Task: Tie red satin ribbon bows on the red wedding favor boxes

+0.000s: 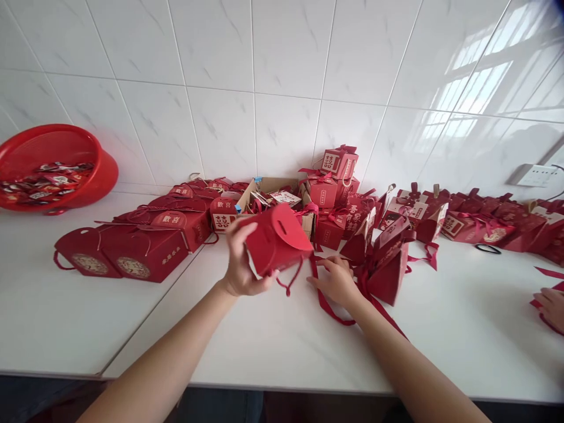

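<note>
My left hand (pixel 240 261) is closed around a red paper gift box (pixel 277 238) and holds it tilted above the white counter (pixel 273 346). A thin red cord hangs from the box. My right hand (pixel 337 281) rests on the counter just right of the box, its fingers curled onto a red ribbon (pixel 328 308) that loops across the surface. Beside that hand stand several partly folded red boxes (pixel 388 264).
A stack of flat red boxes (pixel 141 241) lies to the left, with a red basin (pixel 53 167) of small wrapped items behind it. An open cardboard carton (pixel 275 194) and many finished red boxes line the tiled wall. Another person's hand (pixel 550 308) shows at the right edge.
</note>
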A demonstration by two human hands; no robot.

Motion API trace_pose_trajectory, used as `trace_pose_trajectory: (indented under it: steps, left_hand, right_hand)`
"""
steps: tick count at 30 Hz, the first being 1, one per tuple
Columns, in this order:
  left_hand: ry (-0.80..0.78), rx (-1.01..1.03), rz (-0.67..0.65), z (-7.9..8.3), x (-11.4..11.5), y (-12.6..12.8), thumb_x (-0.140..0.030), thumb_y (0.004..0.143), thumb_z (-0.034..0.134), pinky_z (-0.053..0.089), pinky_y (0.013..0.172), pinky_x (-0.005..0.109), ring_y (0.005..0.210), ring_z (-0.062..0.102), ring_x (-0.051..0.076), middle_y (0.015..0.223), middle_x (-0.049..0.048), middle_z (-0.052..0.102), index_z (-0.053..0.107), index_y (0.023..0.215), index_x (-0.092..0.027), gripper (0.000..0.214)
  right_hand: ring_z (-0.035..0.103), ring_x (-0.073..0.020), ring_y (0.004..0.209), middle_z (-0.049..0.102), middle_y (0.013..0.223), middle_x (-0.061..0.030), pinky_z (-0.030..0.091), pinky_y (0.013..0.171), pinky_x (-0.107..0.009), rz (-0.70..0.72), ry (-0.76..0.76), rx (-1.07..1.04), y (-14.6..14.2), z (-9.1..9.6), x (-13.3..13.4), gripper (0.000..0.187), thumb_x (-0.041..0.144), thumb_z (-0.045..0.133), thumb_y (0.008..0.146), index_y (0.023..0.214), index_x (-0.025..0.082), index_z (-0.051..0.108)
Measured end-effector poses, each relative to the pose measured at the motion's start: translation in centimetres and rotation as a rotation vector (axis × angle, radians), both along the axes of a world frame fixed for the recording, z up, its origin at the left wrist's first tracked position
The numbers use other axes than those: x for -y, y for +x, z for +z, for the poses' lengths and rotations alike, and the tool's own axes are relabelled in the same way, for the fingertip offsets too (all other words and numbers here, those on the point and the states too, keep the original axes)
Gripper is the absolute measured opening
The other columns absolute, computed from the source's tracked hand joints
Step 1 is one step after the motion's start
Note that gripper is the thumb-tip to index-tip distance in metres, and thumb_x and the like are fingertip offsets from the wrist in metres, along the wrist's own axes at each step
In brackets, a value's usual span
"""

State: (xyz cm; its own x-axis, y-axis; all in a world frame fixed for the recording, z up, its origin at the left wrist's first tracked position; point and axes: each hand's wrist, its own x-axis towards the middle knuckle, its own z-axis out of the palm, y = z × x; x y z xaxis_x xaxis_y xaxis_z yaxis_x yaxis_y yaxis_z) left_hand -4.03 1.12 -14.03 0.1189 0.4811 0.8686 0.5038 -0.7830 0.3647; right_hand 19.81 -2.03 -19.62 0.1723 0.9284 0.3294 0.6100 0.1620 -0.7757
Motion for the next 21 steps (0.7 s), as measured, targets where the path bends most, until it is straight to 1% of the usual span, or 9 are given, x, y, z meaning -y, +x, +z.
trace_pose_trajectory:
  steps: [3, 5, 7, 10, 13, 15, 17, 18, 21]
  left_hand:
    - [-0.199, -0.262, -0.421, -0.9, 0.4, 1.0, -0.034, 0.061, 0.058, 0.032, 0.109, 0.049, 0.132, 0.033, 0.034, 0.133, 0.0142, 0.035, 0.034, 0.131, -0.02, 0.076]
    - [-0.339, -0.354, -0.519, -1.3, 0.0, 1.1, -0.025, 0.063, 0.052, 0.031, 0.109, 0.049, 0.134, 0.031, 0.033, 0.139, 0.0145, 0.033, 0.038, 0.131, -0.019, 0.07]
    - [-0.411, -0.34, -0.457, -1.5, -0.4, 0.9, -0.019, 0.059, 0.049, 0.028, 0.111, 0.049, 0.138, 0.025, 0.032, 0.143, 0.0149, 0.028, 0.042, 0.128, -0.018, 0.069]
    - [-0.378, -0.237, -0.361, -1.3, -0.6, 0.7, -0.02, 0.06, 0.046, 0.029, 0.111, 0.05, 0.14, 0.019, 0.031, 0.144, 0.0141, 0.028, 0.044, 0.124, -0.018, 0.064]
    - [-0.25, -0.18, -0.33, -0.7, 0.1, 0.9, -0.027, 0.074, 0.046, 0.029, 0.11, 0.049, 0.137, 0.025, 0.03, 0.142, 0.0135, 0.032, 0.043, 0.127, -0.019, 0.054]
    - [-0.185, -0.215, -0.289, -0.4, 0.9, 1.4, -0.032, 0.083, 0.046, 0.025, 0.112, 0.049, 0.136, 0.027, 0.03, 0.141, 0.0143, 0.033, 0.037, 0.135, -0.019, 0.054]
    - [-0.162, -0.275, -0.266, -0.4, 1.7, 2.0, -0.038, 0.087, 0.046, 0.022, 0.112, 0.05, 0.136, 0.025, 0.031, 0.142, 0.0146, 0.032, 0.033, 0.14, -0.02, 0.057]
    - [-0.159, -0.302, -0.275, -0.4, 2.1, 2.2, -0.041, 0.088, 0.045, 0.021, 0.112, 0.051, 0.136, 0.025, 0.031, 0.143, 0.014, 0.032, 0.036, 0.14, -0.022, 0.056]
    - [-0.179, -0.335, -0.339, -0.3, 3.1, 2.7, -0.041, 0.091, 0.04, 0.02, 0.111, 0.051, 0.135, 0.024, 0.031, 0.147, 0.0079, 0.029, 0.061, 0.116, -0.026, 0.036]
  right_hand:
    - [0.052, -0.0288, 0.089, 0.061, 0.085, -0.0077, 0.039, 0.086, -0.045, 0.07, -0.037, -0.047, 0.2, -0.3, -0.2, 0.009, 0.024, 0.071, 0.06, 0.068, 0.021, 0.07]
    - [0.054, -0.0245, 0.078, 0.061, 0.076, -0.0062, 0.042, 0.081, -0.041, 0.097, -0.049, -0.123, 0.3, -0.2, -0.4, 0.003, 0.023, 0.066, 0.063, 0.063, 0.02, 0.065]
    - [0.054, -0.0225, 0.075, 0.061, 0.074, -0.0057, 0.044, 0.079, -0.04, 0.1, -0.048, -0.237, 0.3, 0.2, -0.6, 0.01, 0.029, 0.063, 0.068, 0.065, 0.02, 0.061]
    - [0.057, -0.0199, 0.078, 0.061, 0.082, -0.0062, 0.047, 0.078, -0.037, 0.181, -0.061, -0.461, 0.5, 1.6, -0.2, 0.022, 0.042, 0.056, 0.077, 0.078, 0.02, 0.056]
    - [0.056, -0.0133, 0.064, 0.057, 0.075, -0.003, 0.049, 0.064, -0.028, 0.419, -0.148, -0.647, 0.9, 3.2, 0.8, 0.032, 0.052, 0.051, 0.08, 0.08, 0.02, 0.051]
    - [0.047, -0.0092, 0.046, 0.052, 0.061, 0.0015, 0.043, 0.048, -0.024, 0.599, -0.253, -0.704, 1.0, 3.9, 1.6, 0.039, 0.057, 0.059, 0.072, 0.072, 0.02, 0.049]
    - [0.041, -0.0073, 0.036, 0.049, 0.051, 0.0039, 0.037, 0.039, -0.022, 0.757, -0.382, -0.708, 0.9, 4.3, 2.3, 0.04, 0.052, 0.071, 0.065, 0.067, 0.019, 0.049]
    - [0.042, -0.0073, 0.035, 0.051, 0.05, 0.0037, 0.037, 0.037, -0.021, 0.827, -0.455, -0.713, 0.8, 4.5, 2.6, 0.037, 0.047, 0.074, 0.064, 0.068, 0.018, 0.052]
    - [0.05, -0.007, 0.039, 0.061, 0.056, 0.0011, 0.041, 0.04, -0.018, 0.973, -0.626, -0.781, 0.1, 4.8, 3.0, 0.023, 0.032, 0.074, 0.073, 0.078, 0.015, 0.059]
